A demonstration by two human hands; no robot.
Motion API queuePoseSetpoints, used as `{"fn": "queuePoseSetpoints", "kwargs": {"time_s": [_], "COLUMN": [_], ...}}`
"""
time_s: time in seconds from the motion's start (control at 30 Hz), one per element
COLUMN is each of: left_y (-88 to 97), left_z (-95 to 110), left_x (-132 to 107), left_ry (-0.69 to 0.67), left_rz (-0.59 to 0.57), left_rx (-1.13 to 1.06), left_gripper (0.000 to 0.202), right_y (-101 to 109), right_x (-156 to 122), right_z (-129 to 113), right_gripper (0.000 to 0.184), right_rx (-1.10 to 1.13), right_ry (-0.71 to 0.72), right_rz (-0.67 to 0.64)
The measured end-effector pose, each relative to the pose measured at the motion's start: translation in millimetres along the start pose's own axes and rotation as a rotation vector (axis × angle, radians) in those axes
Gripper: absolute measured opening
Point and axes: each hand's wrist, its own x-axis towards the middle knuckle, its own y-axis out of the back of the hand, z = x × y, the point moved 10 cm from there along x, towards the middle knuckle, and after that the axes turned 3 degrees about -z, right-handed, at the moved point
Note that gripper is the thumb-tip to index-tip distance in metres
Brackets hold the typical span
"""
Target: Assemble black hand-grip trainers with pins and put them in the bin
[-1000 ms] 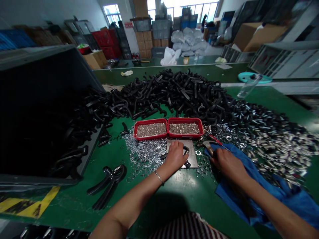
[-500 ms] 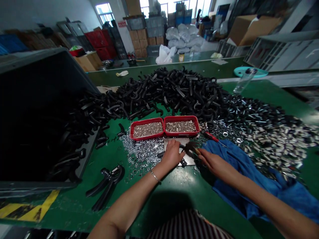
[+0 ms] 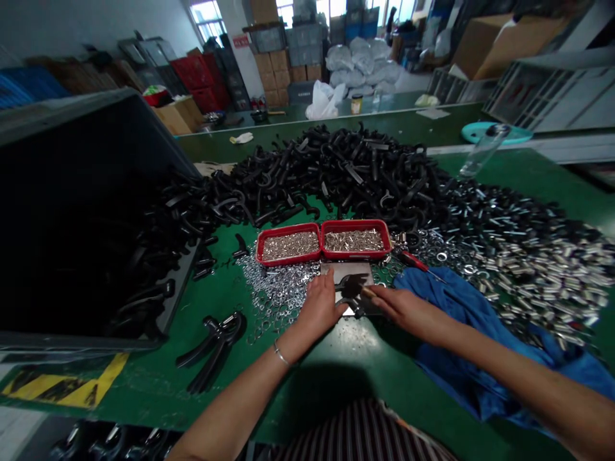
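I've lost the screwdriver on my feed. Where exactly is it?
On the green workbench, find the red two-compartment tray. Just right of it, above the crumpled blue cloth, lies a red-handled screwdriver, its thin shaft slanting down to the right; it is the only red-handled tool among the silver washers.

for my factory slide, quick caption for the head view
Right hand holds a hammer over a steel plate by the left hand, amid washers

On the counter (image 3: pixel 346 371), a two-compartment tray (image 3: pixel 323 240) sits just behind a metal plate (image 3: pixel 346 272), with loose washers (image 3: pixel 276 291) left of the plate and a screwdriver (image 3: pixel 414 260) to its right, behind a cloth (image 3: pixel 461 320). A heap of plastic handles (image 3: pixel 336 169) lies behind the tray, metal sleeves (image 3: pixel 533 256) spread rightward, and a large bin (image 3: pixel 72 224) stands at the left.
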Motion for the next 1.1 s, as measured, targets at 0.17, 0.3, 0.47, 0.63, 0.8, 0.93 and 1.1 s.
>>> {"fn": "queuePoseSetpoints", "kwargs": {"time_s": [0.17,0.3,0.47,0.63,0.8,0.93,1.1], "left_y": [9.3,12.6,16.7,20.0,9.6,5.3,3.2], "left_z": [7,-1,-19,-19,-23,-25,-16], "left_x": [5,16,23,11,12,16,14], "left_ry": [-0.048,0.014,0.075,-0.015,0.001,-0.03,-0.073], "left_rz": [0.01,-0.121,-0.052,0.091,0.027,0.015,0.021], "left_rx": [-0.001,-0.31,-0.429,-0.142,-0.047,-0.084,-0.106], "left_gripper": [0.08,0.065,0.046,0.037,0.043,0.04,0.043], "right_y": [-2,31,102,106,99,128,126], "right_x": [-34,-61,-49,-6,8,-4,-2], "right_z": [68,99,106,133,137,118,68], "right_gripper": [0.049,0.045,0.036,0.039,0.033,0.023,0.022], "right_rx": [0.37,-0.024,-0.448,-0.674,-0.744,-0.622,-0.218], "right_ry": [-0.292,-0.379,-0.344,-0.489,-0.477,-0.408,-0.247], "right_rz": [0.07,0.205,0.453,0.337,0.196,0.324,0.516]}}
